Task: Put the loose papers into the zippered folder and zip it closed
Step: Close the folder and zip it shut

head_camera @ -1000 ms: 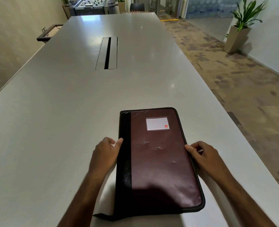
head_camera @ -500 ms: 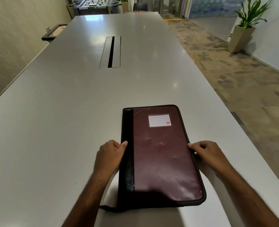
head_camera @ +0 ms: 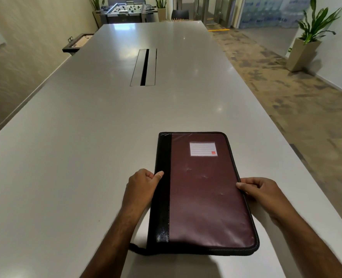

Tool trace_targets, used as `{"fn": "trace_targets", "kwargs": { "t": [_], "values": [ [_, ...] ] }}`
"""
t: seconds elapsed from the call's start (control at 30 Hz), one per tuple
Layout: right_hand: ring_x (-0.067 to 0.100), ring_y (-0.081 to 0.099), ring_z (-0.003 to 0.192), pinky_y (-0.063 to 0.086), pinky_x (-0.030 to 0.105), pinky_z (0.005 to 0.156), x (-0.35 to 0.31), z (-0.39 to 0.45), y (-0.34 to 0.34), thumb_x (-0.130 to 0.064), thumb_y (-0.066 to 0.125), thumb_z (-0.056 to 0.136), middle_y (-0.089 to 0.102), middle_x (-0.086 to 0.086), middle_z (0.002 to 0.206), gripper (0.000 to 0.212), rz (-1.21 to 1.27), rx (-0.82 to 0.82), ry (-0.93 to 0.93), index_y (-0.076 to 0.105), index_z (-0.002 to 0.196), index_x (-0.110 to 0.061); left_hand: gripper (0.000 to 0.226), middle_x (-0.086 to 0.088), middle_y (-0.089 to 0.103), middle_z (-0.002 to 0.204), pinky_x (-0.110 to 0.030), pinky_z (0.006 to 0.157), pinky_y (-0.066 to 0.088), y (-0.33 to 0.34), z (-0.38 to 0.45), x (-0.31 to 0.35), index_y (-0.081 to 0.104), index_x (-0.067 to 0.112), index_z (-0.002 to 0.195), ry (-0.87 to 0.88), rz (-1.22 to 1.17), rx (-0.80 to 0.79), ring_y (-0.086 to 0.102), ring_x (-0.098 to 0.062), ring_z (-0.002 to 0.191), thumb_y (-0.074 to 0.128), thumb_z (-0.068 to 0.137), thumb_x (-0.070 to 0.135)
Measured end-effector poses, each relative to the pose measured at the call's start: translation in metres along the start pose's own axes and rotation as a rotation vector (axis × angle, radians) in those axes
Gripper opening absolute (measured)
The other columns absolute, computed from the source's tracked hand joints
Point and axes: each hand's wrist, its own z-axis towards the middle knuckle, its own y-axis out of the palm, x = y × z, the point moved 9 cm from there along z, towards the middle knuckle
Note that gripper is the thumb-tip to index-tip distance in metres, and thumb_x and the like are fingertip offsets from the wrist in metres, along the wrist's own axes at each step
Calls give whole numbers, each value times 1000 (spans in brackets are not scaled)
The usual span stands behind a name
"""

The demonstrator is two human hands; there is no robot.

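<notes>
I see the folder lying shut; left hand grips its spine, right hand grips the zip edge; I'd pin with left thumb, feel for the puller by right fingertips

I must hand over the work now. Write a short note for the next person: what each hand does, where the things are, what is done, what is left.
Left hand: grips the folder at its black spine side, thumb on top.
Right hand: grips the opposite, zipper edge.
Folder: lies flat and closed on the table, label up.
Done: no loose papers in view; they seem to be inside.
Left: I cannot tell whether the zip is fully shut; check it along the edge.
</notes>
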Motion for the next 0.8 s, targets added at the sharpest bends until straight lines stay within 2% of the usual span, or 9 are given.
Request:
{"fn": "trace_targets", "kwargs": {
  "t": [0.13, 0.33, 0.57, 0.7, 0.8],
  "values": [
    [17, 80, 90, 60, 16, 70, -4, -3, 3, -6, 75, 92, 83, 3, 96, 18, 66, 15, -34, 83, 98, -22, 38, 5, 65, 72, -34, 70, 59, -10, 0, 7, 63, 22, 77, 25, -12, 32, 65, -10, 69, 67, 92, 56],
    [15, 79, 92, 62, 19, 73, -20, 2, 18, -9, 77, 91, 83, 2, 97, 27, 87, 20, -95, 77, 113, -24, 37, 7, 67, 69, -34, 68, 59, -41, 4, -1, 65, 24, 78, 19, -56, 82, 67, -9, 68, 68, 90, 59],
    [17, 79, 92, 61, 21, 73, -49, 12, 72, -6, 78, 90, 82, 6, 97, 31, 127, -70, -161, 77, 119, -17, 42, 4, 70, 70, -31, 64, 55, -93, 15, -31, 67, 20, 76, -25, -44, 145, 67, -12, 67, 70, 89, 60],
    [29, 78, 101, 64, 40, 89, -59, 17, 114, -7, 79, 90, 81, 13, 103, 35, 105, -129, -165, 74, 125, -10, 41, 5, 70, 70, -28, 59, 46, -123, 22, -57, 68, 20, 75, -56, -24, 172, 67, -11, 68, 71, 88, 59],
    [33, 76, 104, 62, 46, 94, -63, 18, 144, -9, 80, 89, 78, 20, 107, 41, 96, -164, -161, 71, 129, -6, 41, 4, 71, 73, -32, 63, 51, -141, 26, -78, 68, 20, 78, -77, 8, 183, 67, -13, 70, 68, 90, 60]
  ]
}}
